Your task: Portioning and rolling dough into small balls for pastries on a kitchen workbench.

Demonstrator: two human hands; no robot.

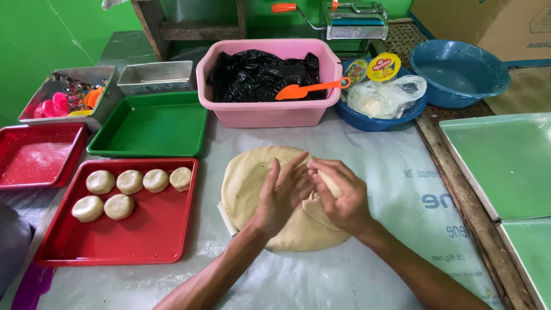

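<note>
A wide flat sheet of pale dough (248,178) lies on the plastic-covered table in front of me. My left hand (281,195) and my right hand (340,195) meet over its right half, cupped together around a small lump of dough (332,185) that shows between the palms. A folded flap of the sheet lies just under my right hand. To the left, a red tray (149,235) holds several round dough balls (130,182) in two rows.
A pink tub (270,112) with black plastic and an orange scoop (304,90) stands behind the dough. An empty green tray (152,123), a second red tray (40,155), metal tins, two blue basins (456,72) and a hand-crank roller (353,20) ring the back. Green sheets (505,161) lie right.
</note>
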